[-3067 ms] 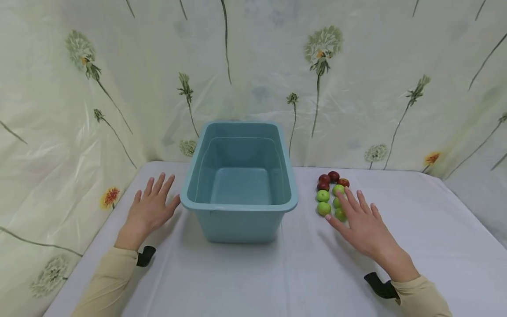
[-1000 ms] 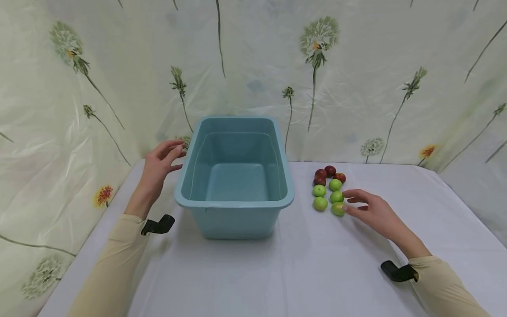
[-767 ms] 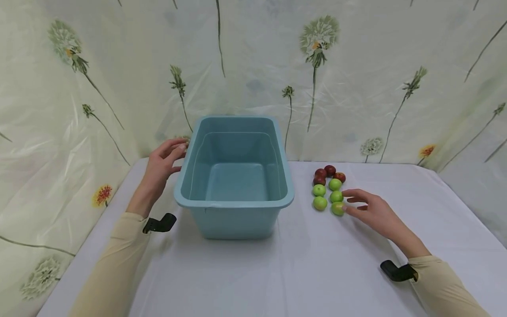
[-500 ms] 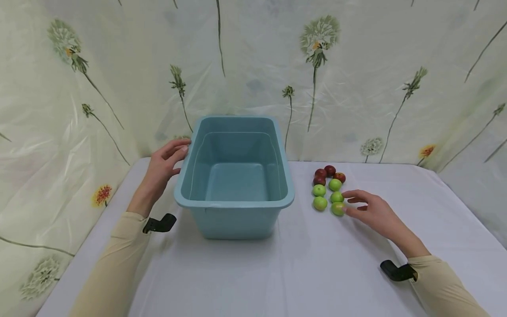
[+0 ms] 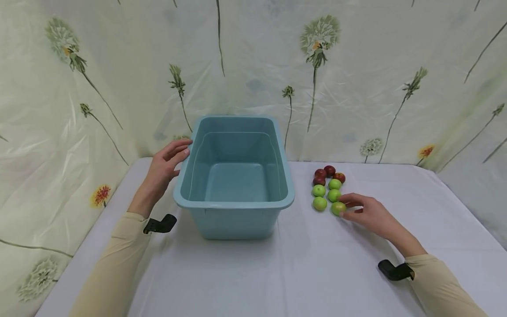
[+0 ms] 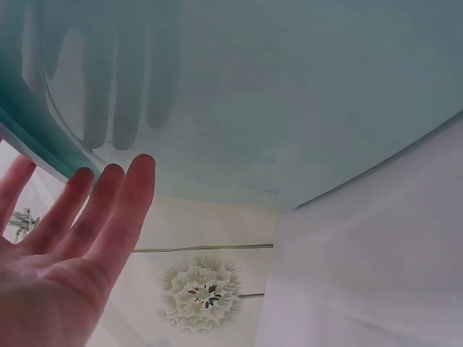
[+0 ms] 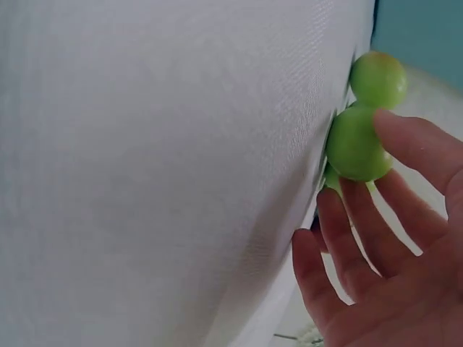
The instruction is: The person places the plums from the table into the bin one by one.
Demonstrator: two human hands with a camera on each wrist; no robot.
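My left hand (image 5: 163, 166) is at the left side of a blue plastic tub (image 5: 233, 204). Its fingertips are at the tub's rim; in the left wrist view the fingers (image 6: 119, 210) reach up nearly straight beside the tub wall (image 6: 289, 94). To the right of the tub, my right hand (image 5: 370, 215) holds the nearest green apple (image 5: 338, 208), a small one. The right wrist view shows the thumb on one side of this apple (image 7: 354, 148) and fingers on the other. It stands among several other green apples (image 5: 320, 203) on the cloth.
Several dark red apples (image 5: 320, 173) lie behind the green ones, near the back edge of the white-covered table (image 5: 237, 281). A curtain with dandelion prints (image 5: 253, 57) hangs behind and at the sides. No objects show inside the tub.
From lying flat and spread, both hands have moved: the left went forward to the tub's rim, the right to the nearest green apple. Lately the right has closed in on it, nudging it slightly.
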